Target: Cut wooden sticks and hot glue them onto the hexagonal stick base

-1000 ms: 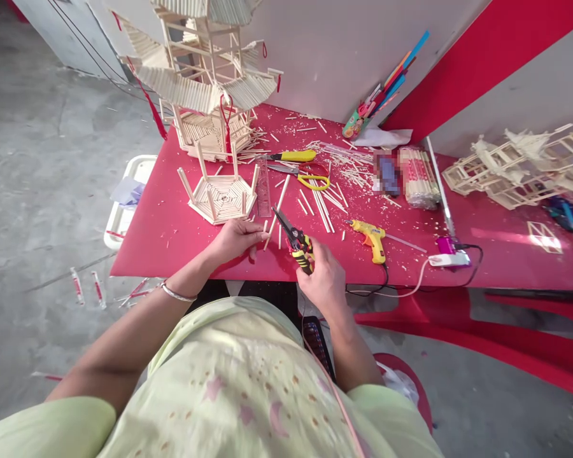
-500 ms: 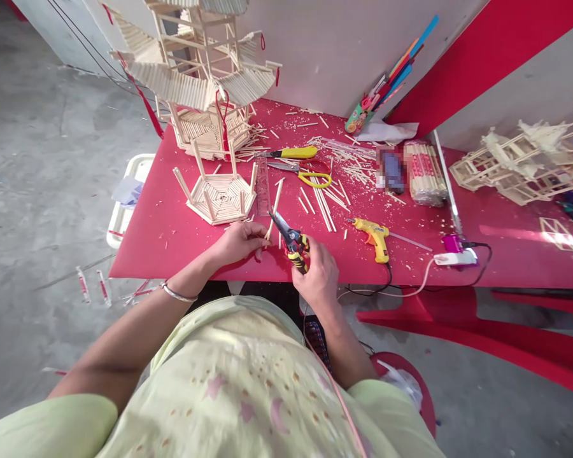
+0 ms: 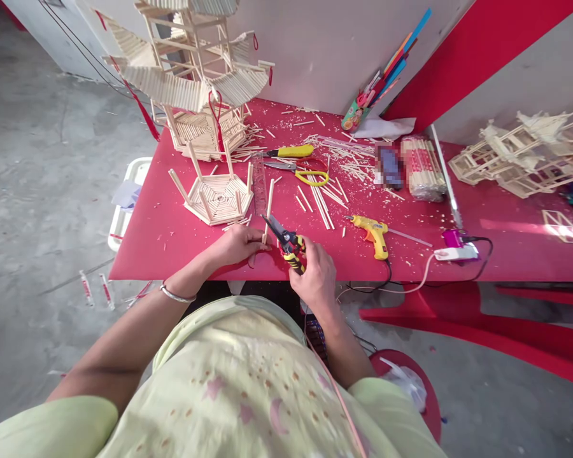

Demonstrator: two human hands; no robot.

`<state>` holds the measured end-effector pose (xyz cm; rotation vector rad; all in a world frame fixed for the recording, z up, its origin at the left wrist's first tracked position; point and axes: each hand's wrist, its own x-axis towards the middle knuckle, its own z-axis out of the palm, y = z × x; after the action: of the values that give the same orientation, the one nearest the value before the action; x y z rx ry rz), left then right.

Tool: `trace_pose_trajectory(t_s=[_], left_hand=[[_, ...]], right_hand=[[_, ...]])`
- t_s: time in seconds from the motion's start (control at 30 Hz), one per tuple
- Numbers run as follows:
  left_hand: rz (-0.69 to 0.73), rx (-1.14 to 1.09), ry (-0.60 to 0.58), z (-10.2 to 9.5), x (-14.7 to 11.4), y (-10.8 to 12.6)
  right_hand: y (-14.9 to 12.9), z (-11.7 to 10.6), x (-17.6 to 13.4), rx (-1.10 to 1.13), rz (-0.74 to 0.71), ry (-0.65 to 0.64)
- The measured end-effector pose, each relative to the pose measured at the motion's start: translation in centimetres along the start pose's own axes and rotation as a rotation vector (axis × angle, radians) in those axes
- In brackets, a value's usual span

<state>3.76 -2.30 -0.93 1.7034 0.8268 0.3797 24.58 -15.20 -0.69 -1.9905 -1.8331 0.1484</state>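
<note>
Head view: a worker in a pale green shirt (image 3: 229, 369) printed with stars and dots leans over a red table (image 3: 148, 248). The left hand (image 3: 239, 247), a silvery bangle (image 3: 174, 294) at its wrist, pinches the lower end of a slim wooden stick (image 3: 270, 197) between narrowed thumb and fingers. The right hand (image 3: 318, 273) wraps its fingers around the yellow-and-black handles of metal shears (image 3: 285, 240). Over the past second the stick has swung from a slant to nearly straight up the picture and the shears have edged left, leaving the parted blades at the stick, close above the pinch; whether they touch it cannot be told. Just beyond sits a hexagonal base (image 3: 219, 198) of concentric sticks with upright posts, beside a yellow plastic glue gun (image 3: 373, 234) and scissors (image 3: 311, 175). Behind rises a ribbed-roof wooden pagoda (image 3: 181, 83), hung with red tassels.
</note>
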Motion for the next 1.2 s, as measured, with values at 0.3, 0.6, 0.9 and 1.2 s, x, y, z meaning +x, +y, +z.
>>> trace_pose_trajectory(t_s=[0.3,0.6,0.9,1.2], left_hand=[[-0.094,-0.125,0.168,2.2,-0.6,-0.5],[-0.132,-0.074,0.279,3.4,-1.0,0.6],[-0.175,-0.035,0.306,3.7,-1.0,0.1],[-0.15,-0.016,0.302,3.8,-0.9,-0.6]], right_hand=[[0.6,-0.7,-1.8,-0.017,0.022,-0.003],[-0.7,-2.2,-3.5,-0.086,0.083,-0.079],[-2.7,-2.8,-3.3,-0.21,0.123,-0.135],[-3.5,-3.6,-2.6,-0.199,0.162,-0.207]])
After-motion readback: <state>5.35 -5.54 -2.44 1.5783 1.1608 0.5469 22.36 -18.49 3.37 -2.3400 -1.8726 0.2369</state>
